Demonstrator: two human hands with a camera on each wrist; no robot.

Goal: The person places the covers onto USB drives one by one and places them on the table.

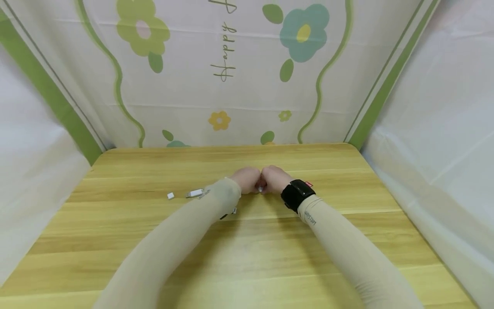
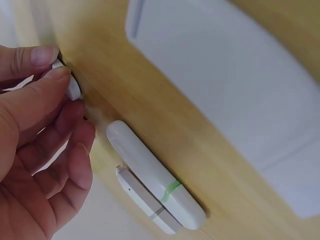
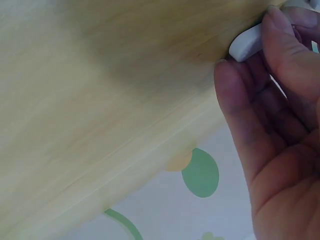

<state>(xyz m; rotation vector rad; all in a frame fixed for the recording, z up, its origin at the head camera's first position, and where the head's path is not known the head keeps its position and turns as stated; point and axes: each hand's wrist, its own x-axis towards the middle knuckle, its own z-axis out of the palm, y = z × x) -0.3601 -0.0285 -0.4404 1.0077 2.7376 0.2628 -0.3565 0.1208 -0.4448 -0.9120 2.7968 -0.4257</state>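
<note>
My left hand (image 1: 248, 178) and right hand (image 1: 275, 178) meet above the wooden table, knuckles close together. Between the left thumb and fingers in the left wrist view is a small white rounded piece (image 2: 74, 90), pinched near its end. In the right wrist view, the right thumb and fingers pinch a white rounded piece (image 3: 246, 45). The fingers cover most of it, so I cannot tell whether both hands hold one thing or two. Beside the left hand lie a white stick with a green band (image 2: 145, 160) and a slimmer white-and-grey USB stick (image 2: 145, 197), side by side.
Left of the arms lie a white USB stick (image 1: 195, 193) with its plug bare and a small white cap (image 1: 170, 195). A large pale object (image 2: 225, 75) fills the left wrist view's upper right; its kind is unclear. A flowered curtain (image 1: 247, 94) hangs behind the table (image 1: 247, 266).
</note>
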